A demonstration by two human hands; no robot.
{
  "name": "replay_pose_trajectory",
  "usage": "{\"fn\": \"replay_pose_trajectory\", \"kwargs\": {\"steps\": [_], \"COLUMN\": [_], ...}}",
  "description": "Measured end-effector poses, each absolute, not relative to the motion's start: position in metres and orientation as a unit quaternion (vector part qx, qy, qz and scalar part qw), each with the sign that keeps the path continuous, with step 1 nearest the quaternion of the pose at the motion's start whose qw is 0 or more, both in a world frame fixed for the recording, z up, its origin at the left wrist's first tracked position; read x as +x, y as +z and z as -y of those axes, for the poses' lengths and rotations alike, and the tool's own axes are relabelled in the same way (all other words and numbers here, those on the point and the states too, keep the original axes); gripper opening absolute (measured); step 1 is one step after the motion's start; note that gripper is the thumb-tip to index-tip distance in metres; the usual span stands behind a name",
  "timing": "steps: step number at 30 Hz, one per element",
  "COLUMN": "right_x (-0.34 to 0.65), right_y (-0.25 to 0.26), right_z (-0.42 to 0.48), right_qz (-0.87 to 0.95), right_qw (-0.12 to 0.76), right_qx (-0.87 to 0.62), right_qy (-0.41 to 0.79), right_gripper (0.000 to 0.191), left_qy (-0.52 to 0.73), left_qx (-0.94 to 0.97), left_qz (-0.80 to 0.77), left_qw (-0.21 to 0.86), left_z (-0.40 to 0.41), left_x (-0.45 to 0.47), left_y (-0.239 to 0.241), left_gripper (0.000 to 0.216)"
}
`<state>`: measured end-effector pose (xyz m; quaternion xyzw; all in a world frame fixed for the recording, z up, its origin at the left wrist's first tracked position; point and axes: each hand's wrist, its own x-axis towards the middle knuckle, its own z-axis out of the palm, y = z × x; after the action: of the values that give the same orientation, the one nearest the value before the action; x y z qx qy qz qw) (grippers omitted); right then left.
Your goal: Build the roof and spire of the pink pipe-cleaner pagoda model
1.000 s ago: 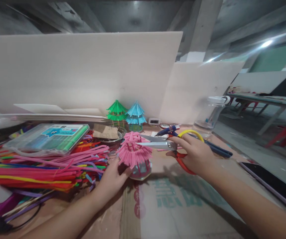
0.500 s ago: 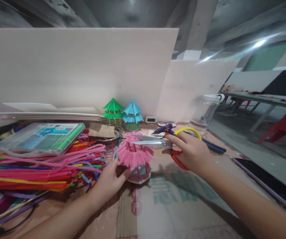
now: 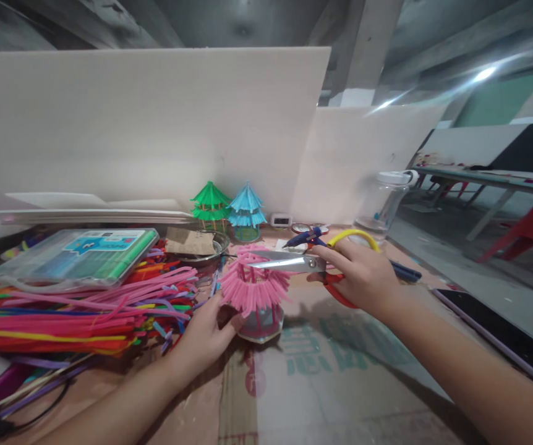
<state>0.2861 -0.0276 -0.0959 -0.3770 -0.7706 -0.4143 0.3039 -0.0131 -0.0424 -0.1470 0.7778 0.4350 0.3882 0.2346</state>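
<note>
A small pink pavilion (image 3: 255, 293) with a fringed roof of pipe cleaners stands on the cardboard-covered table. My left hand (image 3: 213, 330) grips its lower left side, thumb at the front; some fingers are hidden behind it. In my right hand (image 3: 363, 275) is a pair of scissors (image 3: 289, 264) with one yellow and one red handle loop. The blades are a little apart and point left across the upper part of the pink roof. Just behind the scissors lies a blue glue gun (image 3: 303, 238).
Green (image 3: 209, 204) and blue (image 3: 247, 213) pavilions stand by the white board. Pipe cleaners (image 3: 62, 330) and a marker case (image 3: 74, 259) fill the left side. A plastic bottle (image 3: 382, 201) and a phone (image 3: 498, 334) are on the right. A metal dish (image 3: 220, 247) sits behind.
My right hand and the scissors have shifted slightly to the right, and the blades look closer together. My left hand stays on the pavilion, which has barely moved.
</note>
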Motion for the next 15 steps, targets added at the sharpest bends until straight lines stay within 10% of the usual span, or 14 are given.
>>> {"fn": "replay_pose_trajectory", "kwargs": {"steps": [15], "right_x": [0.2897], "right_y": [-0.0927], "right_z": [0.0275], "right_qz": [0.775], "right_qw": [0.300], "right_qx": [-0.359], "right_qy": [-0.425], "right_gripper": [0.036], "left_qy": [0.397], "left_qx": [0.776], "left_qz": [-0.426], "left_qw": [0.244], "left_z": [0.0420], "left_x": [-0.0134], "left_y": [-0.1487], "left_gripper": [0.026]}}
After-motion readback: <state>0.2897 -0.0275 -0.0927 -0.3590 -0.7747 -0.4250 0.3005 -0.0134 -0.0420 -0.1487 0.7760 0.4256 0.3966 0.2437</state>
